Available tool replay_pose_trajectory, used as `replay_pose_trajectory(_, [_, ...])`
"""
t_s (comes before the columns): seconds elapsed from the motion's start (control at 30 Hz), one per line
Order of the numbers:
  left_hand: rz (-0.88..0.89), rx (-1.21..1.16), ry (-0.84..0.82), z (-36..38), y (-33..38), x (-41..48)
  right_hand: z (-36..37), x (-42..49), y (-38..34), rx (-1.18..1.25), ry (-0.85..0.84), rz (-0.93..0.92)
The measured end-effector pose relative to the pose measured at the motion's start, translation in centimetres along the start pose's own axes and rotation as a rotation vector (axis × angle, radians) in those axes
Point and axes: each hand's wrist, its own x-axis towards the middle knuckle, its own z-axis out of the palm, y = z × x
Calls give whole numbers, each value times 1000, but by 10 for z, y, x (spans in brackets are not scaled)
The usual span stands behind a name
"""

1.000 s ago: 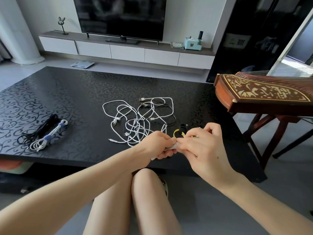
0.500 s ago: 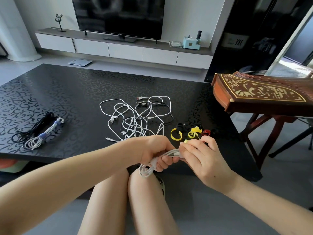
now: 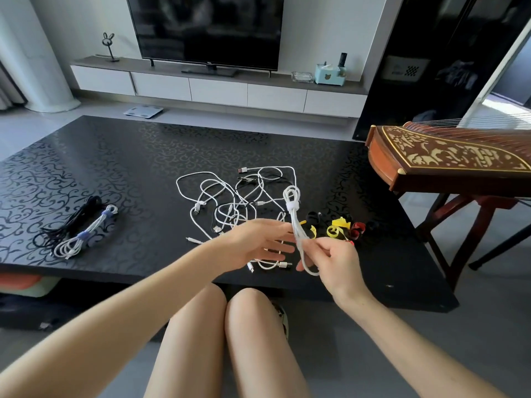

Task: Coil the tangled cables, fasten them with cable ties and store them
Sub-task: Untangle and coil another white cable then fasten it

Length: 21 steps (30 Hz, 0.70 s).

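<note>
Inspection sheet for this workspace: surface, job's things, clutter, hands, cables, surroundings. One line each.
Surface: black patterned table, no spills seen.
Job's things: coiled white cable bound by a white tie; loose yellow ties, red tie and black tie on the table at right.
Clutter: scale lying beyond the table's far edge.
Hands: right hand grips the coiled white cable low down, holding it up; left hand open beside it, contact unclear.
Cables: tangled pile of white and black cables mid-table; black bundle and white bundle with blue ties at left.
Surroundings: television above a wall unit; stringed instrument at right.
</note>
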Motion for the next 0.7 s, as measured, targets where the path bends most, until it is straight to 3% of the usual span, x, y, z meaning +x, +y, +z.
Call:
replay_pose_trajectory(0.13, [159,-58,148,5,-19,7,28,12,4,123,78,155])
replay_pose_trajectory(0.27, [211,-209,194,-13,-28,1,57,22,5,230,106,308])
replay_pose_trajectory(0.4, [242,-266,345,-37,-34,-10,94,33,-1,265,31,433])
replay_pose_trajectory(0.57, [245,-61,766,-94,-46,-39,140,46,-6,19,-110,343])
replay_pose_trajectory(0.7, [78,300,1036,-158,-57,-61,154,51,-10,-6,-124,302])
